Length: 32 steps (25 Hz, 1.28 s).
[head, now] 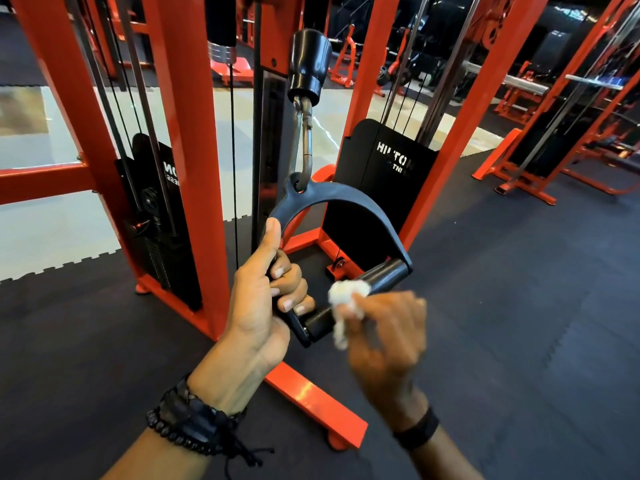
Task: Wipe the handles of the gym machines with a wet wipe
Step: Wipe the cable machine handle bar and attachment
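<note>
Left hand (263,299) grips my black stirrup handle (384,271); right hand (384,327), blurred, pinches a white wipe (346,296) against its bar. Beyond them, a weight-stack cover (384,168) reads "HILTON".

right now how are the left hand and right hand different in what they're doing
The left hand grips the black handle at its frame, thumb up; the right hand pinches a white wipe against the grip bar. The left hand looks sharp, the right hand blurred. Both wear dark wristbands.
</note>
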Available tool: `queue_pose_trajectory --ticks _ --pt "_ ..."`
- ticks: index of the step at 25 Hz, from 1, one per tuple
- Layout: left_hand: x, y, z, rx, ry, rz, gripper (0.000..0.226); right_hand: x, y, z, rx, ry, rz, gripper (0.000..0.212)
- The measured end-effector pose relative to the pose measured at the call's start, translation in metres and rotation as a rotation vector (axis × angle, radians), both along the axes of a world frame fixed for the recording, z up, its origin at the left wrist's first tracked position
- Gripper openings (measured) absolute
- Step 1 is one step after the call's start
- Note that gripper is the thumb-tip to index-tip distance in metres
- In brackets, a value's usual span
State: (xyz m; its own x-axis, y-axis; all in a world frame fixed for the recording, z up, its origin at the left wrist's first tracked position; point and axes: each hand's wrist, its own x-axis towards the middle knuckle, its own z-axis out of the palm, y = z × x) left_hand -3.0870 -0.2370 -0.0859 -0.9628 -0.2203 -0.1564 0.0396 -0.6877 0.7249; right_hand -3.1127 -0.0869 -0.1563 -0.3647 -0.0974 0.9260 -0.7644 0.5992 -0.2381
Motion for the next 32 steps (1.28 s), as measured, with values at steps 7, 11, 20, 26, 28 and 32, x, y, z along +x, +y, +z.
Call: queue_pose_trajectory --ticks 7,11,20,26,28,32 --pt "0.001 0.01 0.002 0.033 0.015 0.001 0.058 0.014 -0.008 0.003 -0.221 -0.105 -0.049 0.01" --pt "0.001 0.006 0.002 0.096 0.004 -0.039 0.059 0.041 -0.026 -0.016 -0.013 -0.033 0.064 0.009" --pt "0.004 0.008 0.003 0.054 0.008 -0.008 0.058 0.007 -0.006 -0.005 -0.392 -0.165 -0.086 0.017" --pt "0.003 0.005 0.002 0.008 0.01 0.002 0.058 0.015 -0.012 -0.02 -0.189 -0.065 0.035 0.012" --pt "0.002 0.007 0.002 -0.004 0.013 0.014 0.058 0.002 -0.007 -0.005 -0.21 -0.077 -0.035 0.013" --pt "0.002 0.008 0.001 -0.04 0.002 0.034 0.058 -0.006 -0.014 0.012 -0.145 -0.163 -0.114 0.019"
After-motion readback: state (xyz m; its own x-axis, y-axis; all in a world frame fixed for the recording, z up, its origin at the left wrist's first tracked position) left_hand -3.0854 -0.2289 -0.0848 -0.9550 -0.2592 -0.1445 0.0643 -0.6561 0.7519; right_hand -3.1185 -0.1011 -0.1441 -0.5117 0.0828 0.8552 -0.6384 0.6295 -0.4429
